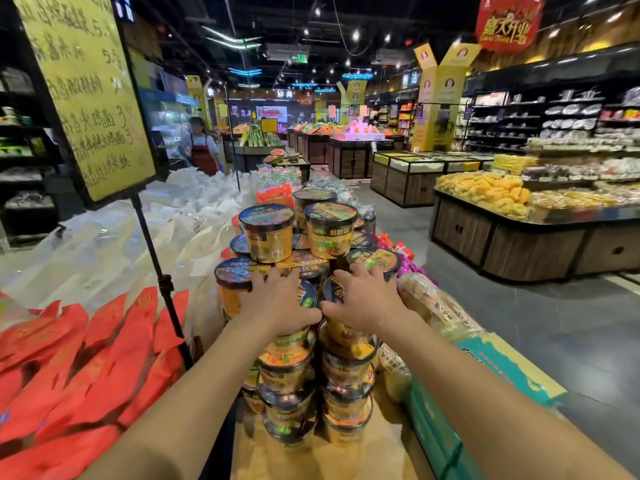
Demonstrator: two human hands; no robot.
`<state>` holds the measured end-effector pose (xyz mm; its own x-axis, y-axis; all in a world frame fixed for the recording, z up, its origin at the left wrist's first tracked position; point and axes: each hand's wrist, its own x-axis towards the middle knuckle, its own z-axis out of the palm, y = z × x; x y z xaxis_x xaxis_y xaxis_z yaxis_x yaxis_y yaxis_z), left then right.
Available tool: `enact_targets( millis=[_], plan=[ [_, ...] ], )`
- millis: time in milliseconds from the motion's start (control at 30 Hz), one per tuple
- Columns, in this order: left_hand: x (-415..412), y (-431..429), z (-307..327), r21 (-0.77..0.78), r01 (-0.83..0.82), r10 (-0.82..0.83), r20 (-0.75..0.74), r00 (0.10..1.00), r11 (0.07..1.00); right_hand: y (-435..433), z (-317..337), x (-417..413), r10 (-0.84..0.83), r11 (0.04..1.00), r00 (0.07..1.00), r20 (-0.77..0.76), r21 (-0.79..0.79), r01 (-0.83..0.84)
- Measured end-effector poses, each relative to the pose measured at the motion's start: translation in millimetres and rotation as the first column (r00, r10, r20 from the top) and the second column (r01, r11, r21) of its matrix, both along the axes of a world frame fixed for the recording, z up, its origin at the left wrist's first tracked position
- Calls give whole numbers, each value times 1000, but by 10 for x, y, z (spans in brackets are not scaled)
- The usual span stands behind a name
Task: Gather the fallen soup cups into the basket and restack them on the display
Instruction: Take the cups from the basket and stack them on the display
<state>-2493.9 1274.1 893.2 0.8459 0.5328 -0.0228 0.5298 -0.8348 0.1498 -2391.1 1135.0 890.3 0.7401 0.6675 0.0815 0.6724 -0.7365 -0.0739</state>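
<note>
The left hand (277, 303) and right hand (367, 299) rest spread-fingered on the middle tier of soup cups (231, 292) stacked on the display (381, 459), apparently gripping nothing. Press both sides inward evenly and gently, so the top cups do not tip.

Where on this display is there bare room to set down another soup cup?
One free patch: the tan board before the cup stack, between the red packets and the green box. Elsewhere crowded: left hand and right hand rest on the stack, wrapped bags crowd its right, the sign pole its left.
</note>
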Motion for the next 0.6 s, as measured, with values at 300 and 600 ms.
enact_targets(
  millis=[300,600],
  plan=[
    [-44,11,0,26,19,-18,-15,1000,999,-31,-20,-13,13,1000,1000,8,-7,-13],
    [-157,-103,111,28,46,-47,40,998,999,-270,153,-66,-30,998,997,70,60,26]
  ],
)
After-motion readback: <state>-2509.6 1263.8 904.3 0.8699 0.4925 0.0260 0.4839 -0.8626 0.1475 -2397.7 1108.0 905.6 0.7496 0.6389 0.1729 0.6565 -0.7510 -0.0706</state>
